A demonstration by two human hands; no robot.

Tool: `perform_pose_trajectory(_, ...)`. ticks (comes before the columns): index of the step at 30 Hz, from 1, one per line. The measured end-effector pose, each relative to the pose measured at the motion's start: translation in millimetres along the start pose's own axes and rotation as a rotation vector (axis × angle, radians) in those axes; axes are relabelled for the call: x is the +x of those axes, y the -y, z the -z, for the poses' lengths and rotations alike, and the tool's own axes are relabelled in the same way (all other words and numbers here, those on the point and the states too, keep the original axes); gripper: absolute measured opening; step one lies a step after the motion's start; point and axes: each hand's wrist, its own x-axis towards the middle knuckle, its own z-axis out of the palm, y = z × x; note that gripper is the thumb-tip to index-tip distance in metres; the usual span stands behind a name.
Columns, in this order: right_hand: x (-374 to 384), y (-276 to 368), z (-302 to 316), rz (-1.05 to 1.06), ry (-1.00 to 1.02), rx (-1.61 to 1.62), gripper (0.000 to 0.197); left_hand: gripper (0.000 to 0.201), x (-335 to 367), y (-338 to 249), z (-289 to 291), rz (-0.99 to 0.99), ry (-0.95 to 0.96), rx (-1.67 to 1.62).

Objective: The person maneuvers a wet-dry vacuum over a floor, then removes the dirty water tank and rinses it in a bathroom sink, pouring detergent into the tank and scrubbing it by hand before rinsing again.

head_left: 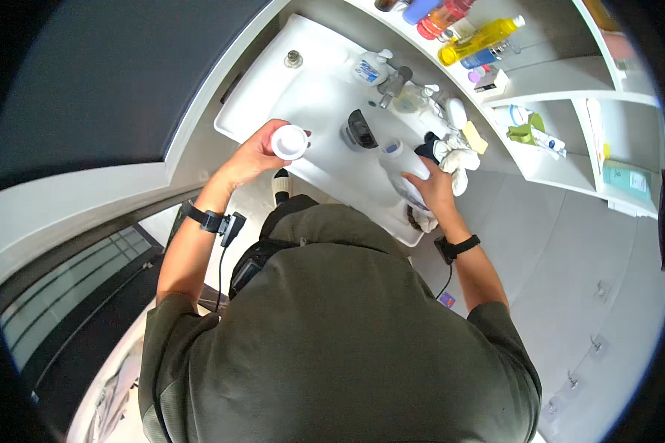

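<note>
My left hand [257,153] is closed around a round white cap [289,142], held over the near left edge of the white sink [314,111]. The hollow side of the cap faces up. Over the right part of the basin, my right hand [434,187] grips a white bottle [404,160]. The bottle is tilted, its round neck towards the middle of the sink. Between the two hands, a dark half-round piece [361,129] stands in the basin; its kind is unclear. My right fingers partly hide the bottle's body.
A grey faucet [395,85] rises at the sink's back edge, between a white pump bottle [369,68] and a clear pump bottle [414,98]. White cloths [458,162] and a yellow sponge [474,138] lie at the right. White shelves [543,92] hold several bottles, including a yellow one [480,40].
</note>
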Motion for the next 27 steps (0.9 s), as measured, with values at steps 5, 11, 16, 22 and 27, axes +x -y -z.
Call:
perform_pose_trajectory(5, 13.1, -15.3, -13.2, -0.002, 0.068, -0.056, 0.058, 0.052, -28.2, 23.3, 20.5, 0.028, -0.078, 0.0)
perform_pose_trajectory(11, 22.6, -4.7, -16.4, -0.013, 0.098, -0.088, 0.056, 0.053, -50.4, 51.0, 31.8, 0.102, -0.174, 0.037)
perform_pose_trajectory(16, 29.3, 8.8, -15.7, 0.004, 0.12, -0.102, 0.052, 0.058, -58.4, 60.7, 27.1, 0.085, -0.257, 0.019)
perform_pose_trajectory(22, 34.1, -4.6, -24.0, 0.034, 0.131, -0.114, 0.049, 0.059, -62.3, 59.4, 24.0, 0.09, -0.271, 0.0)
perform_pose_trajectory(27, 35.3, -6.6, -26.1, 0.001, 0.148, -0.091, 0.048, 0.06, -60.7, 57.9, 23.4, 0.108, -0.295, 0.092)
